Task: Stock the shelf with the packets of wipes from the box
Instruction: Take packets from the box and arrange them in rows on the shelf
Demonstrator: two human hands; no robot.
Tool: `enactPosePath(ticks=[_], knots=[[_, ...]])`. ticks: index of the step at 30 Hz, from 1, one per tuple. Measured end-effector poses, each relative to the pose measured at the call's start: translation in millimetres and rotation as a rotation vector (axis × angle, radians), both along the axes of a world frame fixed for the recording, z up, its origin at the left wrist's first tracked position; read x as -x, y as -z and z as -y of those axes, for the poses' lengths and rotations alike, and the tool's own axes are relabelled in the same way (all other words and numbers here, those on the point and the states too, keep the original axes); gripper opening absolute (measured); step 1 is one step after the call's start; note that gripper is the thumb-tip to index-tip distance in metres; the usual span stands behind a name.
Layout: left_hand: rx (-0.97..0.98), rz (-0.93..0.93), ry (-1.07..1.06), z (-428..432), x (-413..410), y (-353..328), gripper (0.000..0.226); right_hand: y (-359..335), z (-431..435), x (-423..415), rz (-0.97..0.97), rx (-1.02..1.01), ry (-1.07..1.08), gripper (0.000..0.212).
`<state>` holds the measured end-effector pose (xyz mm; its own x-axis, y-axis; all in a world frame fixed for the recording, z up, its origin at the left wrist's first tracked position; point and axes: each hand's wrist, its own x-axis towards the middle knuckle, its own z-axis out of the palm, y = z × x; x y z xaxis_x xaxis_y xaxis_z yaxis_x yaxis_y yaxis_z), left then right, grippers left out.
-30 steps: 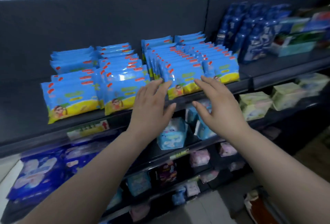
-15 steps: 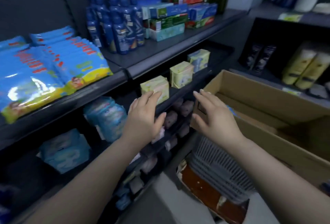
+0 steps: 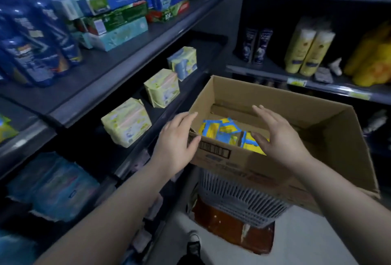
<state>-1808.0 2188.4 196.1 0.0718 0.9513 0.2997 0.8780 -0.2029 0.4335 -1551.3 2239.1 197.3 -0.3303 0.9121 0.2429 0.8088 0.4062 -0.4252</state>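
Reaching for a load: both your hands hover at the open brown corrugated cardboard box (image 3: 275, 98) in the centre right of the frame, and neither holds anything. Your left hand (image 3: 175, 140) is at the box's near-left corner, fingers straight and relaxed, thumb beside the printed barcode wall. Can't tell if it touches the rim. Your right hand (image 3: 279, 137) is over the opening, fingers spread and empty, just above the glossy blue-and-yellow film packets of wipes (image 3: 222, 132). They lie in a loose jumble on the box floor, toward the lower left of the opening.

To do it well, by my judgement: drop both hands in, square several packets into one stack and clamp it from two opposite ends with flat palms. The film looks slick and the packs are soft and flat, so a loose pile will likely slide or fan out; keep it compressed. The box walls are thin card, and the box perches on a grey slatted plastic basket (image 3: 239, 197), itself on a glossy brown stand (image 3: 232, 228). Don't lean on the rim, it could tip.

The dark grey metal shelf (image 3: 127, 61) runs along the left of the frame. A blue-and-yellow packet corner (image 3: 5, 128) shows at the far left edge. Pillowy pale-yellow soft packs (image 3: 127, 123) stand on the tier below, with rigid dark-blue plastic bottles (image 3: 31, 53) at upper left.
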Motion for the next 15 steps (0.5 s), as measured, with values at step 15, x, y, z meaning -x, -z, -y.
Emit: enactPosePath(ticks=[15], knots=[[0.153, -0.168, 0.550, -176.9, -50.6, 23.8, 0.056, 49.3, -71.5, -35.7, 0.395, 0.362, 0.059, 0.091]])
